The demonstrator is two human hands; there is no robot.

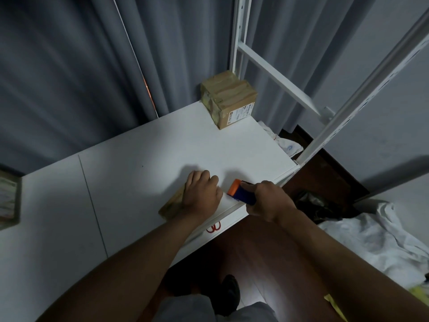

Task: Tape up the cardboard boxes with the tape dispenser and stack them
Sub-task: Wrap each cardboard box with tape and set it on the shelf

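At the far left edge we are seeing a cardboard box (8, 201) cut off by the frame, so only one taped face is showing. Moving right, we are pressing our left hand (203, 196) down on a small flat cardboard box (173, 206) lying near the front edge of the white table (130, 173). The fingers (199, 176) are curling over its far side, gripping rather than spread flat, and the hand is covering most of the box, so only its near-left corner is showing. Just beside it, we are holding the tape dispenser (241, 191) in our right hand (270, 202); the fingers are wrapping tightly round the blue handle, with the index finger (251, 187) lying along the top. The orange head is pointing toward the left hand, and it is probably touching the hidden end of the box, though the hand is blocking that spot. Below the table edge, a red pair of scissors (214, 227) is peeking out on a lower shelf, half hidden. At the table's far right corner, a taped cube-shaped box (228, 101) is standing against the white rack frame (239, 43).
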